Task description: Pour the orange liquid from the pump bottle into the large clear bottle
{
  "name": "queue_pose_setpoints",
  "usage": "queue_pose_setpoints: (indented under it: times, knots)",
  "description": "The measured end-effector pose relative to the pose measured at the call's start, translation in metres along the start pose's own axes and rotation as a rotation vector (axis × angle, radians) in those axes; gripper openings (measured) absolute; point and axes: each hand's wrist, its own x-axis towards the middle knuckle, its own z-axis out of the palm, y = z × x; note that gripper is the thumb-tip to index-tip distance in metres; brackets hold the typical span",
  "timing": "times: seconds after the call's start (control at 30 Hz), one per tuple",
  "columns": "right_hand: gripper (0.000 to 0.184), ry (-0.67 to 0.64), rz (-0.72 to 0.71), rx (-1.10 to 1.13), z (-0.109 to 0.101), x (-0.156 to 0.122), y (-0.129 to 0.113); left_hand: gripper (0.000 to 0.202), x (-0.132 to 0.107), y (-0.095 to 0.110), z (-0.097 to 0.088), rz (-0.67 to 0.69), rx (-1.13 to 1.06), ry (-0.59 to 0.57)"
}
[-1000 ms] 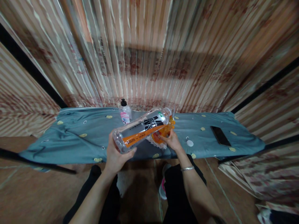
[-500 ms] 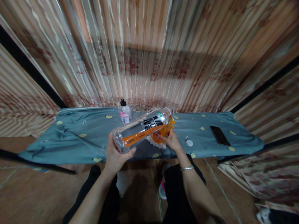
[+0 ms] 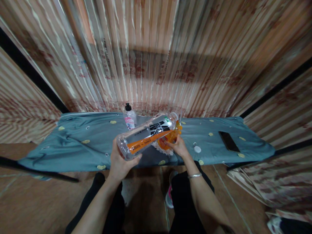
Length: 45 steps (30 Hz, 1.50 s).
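Note:
My left hand (image 3: 120, 162) grips the base of a large clear plastic bottle (image 3: 146, 135) with a black and orange label. The bottle is tipped almost flat, its open mouth over a glass of orange liquid (image 3: 172, 136). A thin band of orange liquid lies along the bottle's lower side. My right hand (image 3: 179, 147) is wrapped round the glass, which stands on a white lace mat (image 3: 158, 149) on the blue-grey cloth (image 3: 73, 143). A bracelet sits on my right wrist.
A small clear bottle with a black cap (image 3: 129, 116) stands behind the large one. A white bottle cap (image 3: 197, 149) lies right of my hand, a black phone (image 3: 229, 141) farther right. Striped curtains hang behind; my legs are under the table's front edge.
Almost nothing has moved. The bottle stays tipped over the glass, and both hands keep their grip.

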Motion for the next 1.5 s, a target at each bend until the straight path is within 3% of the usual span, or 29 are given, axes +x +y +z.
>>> queue_pose_setpoints:
  times: [0.97, 1.5]
  knots:
    - [0.074, -0.017, -0.007, 0.002, -0.0017, -0.0005, -0.0042, 0.078, -0.0016, -0.0053, 0.0004, 0.013, -0.005, 0.007]
    - [0.073, -0.002, 0.006, -0.052, -0.0019, -0.0007, -0.0039, 0.087, -0.0013, -0.0068, -0.0008, -0.053, -0.015, 0.000]
